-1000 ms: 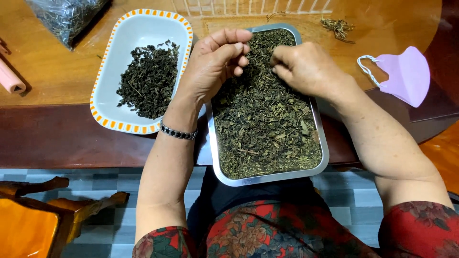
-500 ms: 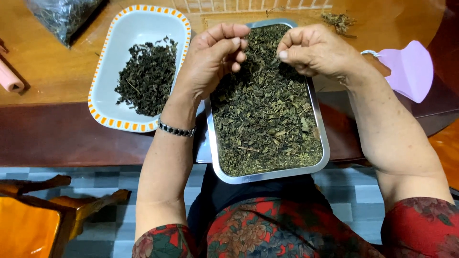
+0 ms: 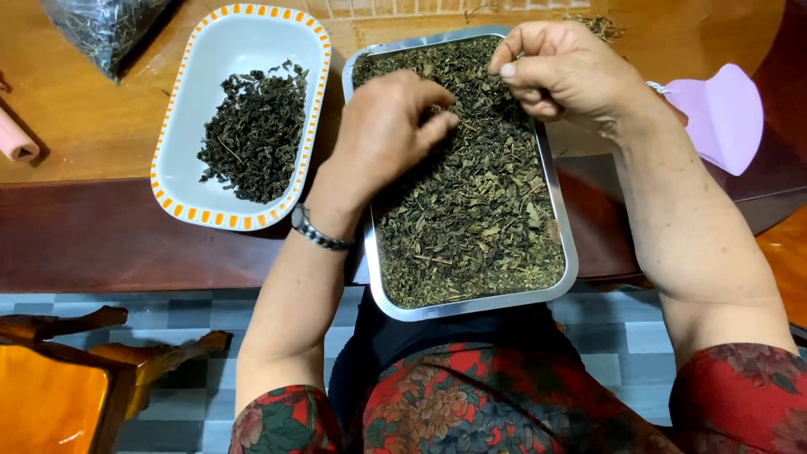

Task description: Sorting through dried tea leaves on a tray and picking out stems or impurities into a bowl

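the left hand (image 3: 382,126) lies palm down on the dried leaves (image 3: 471,193), fingers loosely together and curled, their tips pressed into the heap near the upper middle of the metal tray (image 3: 374,277). whether a leaf is pinched under those fingertips cannot be told. a dark beaded bracelet (image 3: 318,231) sits on the left wrist, just beside the tray's left rim.

the right hand (image 3: 567,71) hovers just above the far right corner of the tray, fingers bunched together with the thumb pressed against the forefinger in a pinch; what it pinches is too small to make out.

the dried leaves are a loose mix of dark green and brownish bits that fills the rectangular tray from edge to edge. the tray stands on the wooden table (image 3: 92,126), and its near end juts past the table's dark edge toward the person's lap.

just left of the tray, almost touching it, sits a white oblong dish (image 3: 244,42) with an orange-dotted rim, holding a smaller pile of darker leaves (image 3: 252,134). at the far left corner lies a clear plastic bag (image 3: 101,25) of dark leaves, and a pink cylinder (image 3: 15,139) pokes in from the left edge. right of the tray, partly behind the right wrist, lies a pale purple face mask (image 3: 727,113). a small scatter of leaf bits (image 3: 601,25) lies on the table beyond the right hand.
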